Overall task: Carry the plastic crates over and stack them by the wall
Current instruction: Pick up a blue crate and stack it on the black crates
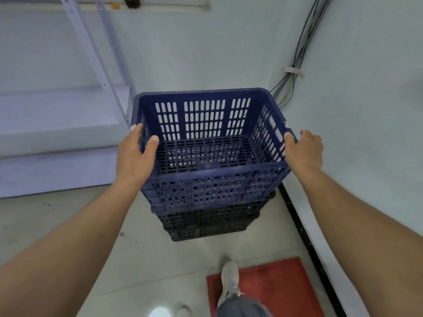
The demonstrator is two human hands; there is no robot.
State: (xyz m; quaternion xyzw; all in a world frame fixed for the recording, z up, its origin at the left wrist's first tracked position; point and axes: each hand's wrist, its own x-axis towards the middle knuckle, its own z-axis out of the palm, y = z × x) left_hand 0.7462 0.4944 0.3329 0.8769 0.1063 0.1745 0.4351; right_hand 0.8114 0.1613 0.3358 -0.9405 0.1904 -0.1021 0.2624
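Note:
A blue slotted plastic crate point(206, 181) sits on top of a stack in the corner by the white wall. Under it are darker black crates point(208, 221), resting on the floor. My left hand point(135, 156) grips the blue crate's left rim, thumb inside the wall. On the right rim my right hand point(303, 151) is wrapped over the edge. The blue crate is empty and level.
A white metal shelf unit point(59, 115) stands to the left of the stack. Black cables point(295, 65) run down the right wall behind the crates. A red mat point(281, 287) lies on the floor at my feet, next to a black baseboard strip.

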